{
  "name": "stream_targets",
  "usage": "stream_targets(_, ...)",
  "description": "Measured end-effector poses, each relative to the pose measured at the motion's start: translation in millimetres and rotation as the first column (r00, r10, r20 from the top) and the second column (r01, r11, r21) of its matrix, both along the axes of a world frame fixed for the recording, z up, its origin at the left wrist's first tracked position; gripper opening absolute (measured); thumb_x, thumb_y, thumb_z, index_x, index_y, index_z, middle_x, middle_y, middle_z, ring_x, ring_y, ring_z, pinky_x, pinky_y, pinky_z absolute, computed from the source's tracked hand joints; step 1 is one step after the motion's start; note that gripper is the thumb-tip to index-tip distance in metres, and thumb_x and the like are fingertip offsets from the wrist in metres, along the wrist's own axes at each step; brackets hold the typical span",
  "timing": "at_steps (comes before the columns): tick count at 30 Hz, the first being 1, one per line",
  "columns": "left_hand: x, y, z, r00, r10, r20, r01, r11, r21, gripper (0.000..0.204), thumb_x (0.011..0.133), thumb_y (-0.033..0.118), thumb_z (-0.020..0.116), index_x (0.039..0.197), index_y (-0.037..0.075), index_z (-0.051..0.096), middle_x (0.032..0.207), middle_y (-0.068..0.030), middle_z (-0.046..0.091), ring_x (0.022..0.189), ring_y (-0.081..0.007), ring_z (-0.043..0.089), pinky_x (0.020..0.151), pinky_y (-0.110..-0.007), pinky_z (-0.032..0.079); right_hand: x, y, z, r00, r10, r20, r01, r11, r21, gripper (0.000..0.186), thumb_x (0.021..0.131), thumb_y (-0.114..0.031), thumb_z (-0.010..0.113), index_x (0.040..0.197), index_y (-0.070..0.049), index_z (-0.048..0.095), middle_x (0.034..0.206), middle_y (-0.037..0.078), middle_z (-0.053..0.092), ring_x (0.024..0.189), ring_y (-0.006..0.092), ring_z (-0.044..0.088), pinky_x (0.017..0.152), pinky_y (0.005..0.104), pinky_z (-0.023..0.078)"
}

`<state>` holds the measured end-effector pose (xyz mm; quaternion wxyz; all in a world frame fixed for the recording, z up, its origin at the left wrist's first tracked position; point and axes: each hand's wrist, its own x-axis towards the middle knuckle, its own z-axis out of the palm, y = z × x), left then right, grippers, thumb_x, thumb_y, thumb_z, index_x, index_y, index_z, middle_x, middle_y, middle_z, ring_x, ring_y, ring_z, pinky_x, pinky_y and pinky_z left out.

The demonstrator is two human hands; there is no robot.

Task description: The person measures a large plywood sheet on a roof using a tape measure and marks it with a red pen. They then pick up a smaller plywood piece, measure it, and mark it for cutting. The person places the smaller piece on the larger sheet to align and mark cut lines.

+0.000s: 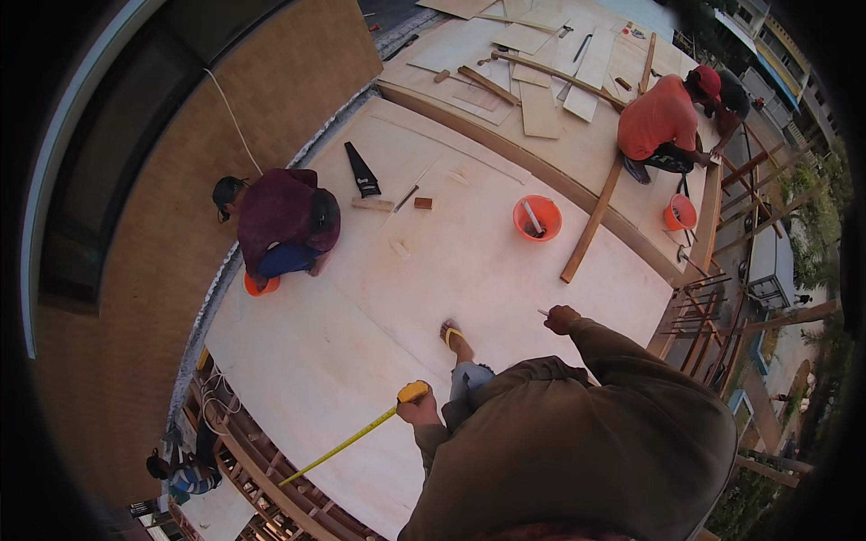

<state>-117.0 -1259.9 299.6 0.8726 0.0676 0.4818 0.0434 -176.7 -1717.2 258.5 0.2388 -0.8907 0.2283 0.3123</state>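
Observation:
My left hand [418,410] is closed round a yellow tape measure [412,391], whose blade [347,443] runs down-left to the lower-left edge of the pale board deck [298,361]. My right hand [561,319] is closed on a thin pale stick [545,314], perhaps a pencil, held out over the boards. My sandalled foot [455,339] stands on the deck between my hands.
A crouching co-worker [284,216] is at the left, two more [658,126] upper right, another [185,471] lower left. A handsaw [359,169], orange buckets [537,216], a wooden batten [590,219] and loose boards [541,117] lie ahead. Scaffolding [704,307] borders the deck's right edge.

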Motion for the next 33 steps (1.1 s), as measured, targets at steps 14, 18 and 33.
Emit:
stream_targets(14,237.6,-86.9,78.8,0.846,-0.511,-0.154,0.480,0.855,-0.199,0.016,0.093,0.015,0.045,0.093,0.003,0.054,0.089,-0.0130,0.059,0.085,-0.0283,0.060,0.088,-0.052,0.049,67.8,-1.5,28.6,0.814,-0.554,0.175,0.553,0.831,0.059,0.033,0.084,-0.034,0.063,0.090,-0.002,0.069,0.083,0.021,0.069,0.080,0.0353,0.068,0.075,0.0440,0.053)
stream_targets(18,271.5,-143.3,122.9,0.761,-0.648,-0.032,0.614,0.735,-0.287,0.018,0.093,0.012,0.045,0.086,-0.001,0.055,0.086,-0.0135,0.060,0.087,-0.0285,0.061,0.093,-0.052,0.048,54.5,-11.2,10.4,0.805,-0.573,-0.154,0.572,0.819,-0.057,0.042,0.085,-0.035,0.064,0.103,0.003,0.067,0.104,0.025,0.068,0.099,0.0380,0.067,0.087,0.0445,0.054)
stream_targets(33,486.9,-425.5,210.0,0.103,-0.934,0.343,0.970,0.018,-0.242,0.017,0.098,0.018,0.046,0.106,0.008,0.056,0.092,-0.0067,0.061,0.091,-0.0239,0.059,0.091,-0.047,0.048,316.5,-262.9,-19.6,0.736,-0.662,0.143,0.651,0.750,0.119,0.036,0.082,-0.036,0.067,0.092,-0.001,0.071,0.089,0.021,0.071,0.089,0.0349,0.069,0.080,0.0449,0.053)
